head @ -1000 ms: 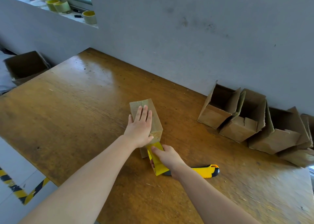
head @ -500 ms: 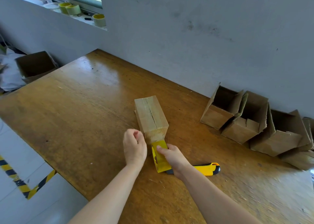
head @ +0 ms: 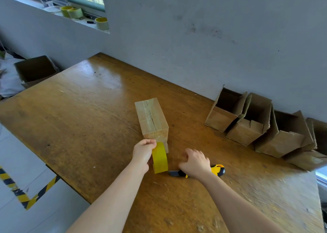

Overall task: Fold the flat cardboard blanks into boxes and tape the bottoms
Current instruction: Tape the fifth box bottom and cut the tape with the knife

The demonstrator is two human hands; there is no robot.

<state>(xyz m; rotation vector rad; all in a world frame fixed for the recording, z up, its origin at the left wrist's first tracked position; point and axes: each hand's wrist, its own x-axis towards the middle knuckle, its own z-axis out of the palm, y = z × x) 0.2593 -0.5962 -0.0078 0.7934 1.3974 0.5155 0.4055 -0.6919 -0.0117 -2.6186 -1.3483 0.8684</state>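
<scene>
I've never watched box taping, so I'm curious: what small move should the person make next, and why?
Probably the right hand should close on the utility knife lying under it and cut the tape. The left hand grips the yellow tape roll at the near end of the box, whose seam already looks taped, so the strip seems laid but uncut.

Right hand (head: 194, 163) is blurring and covering the knife (head: 218, 169) in the middle, so the grip isn't showing. Left hand (head: 143, 153) is hiding part of the tape roll (head: 159, 157). Rightmost box (head: 320, 135) along the table's far edge is getting cropped off.
</scene>
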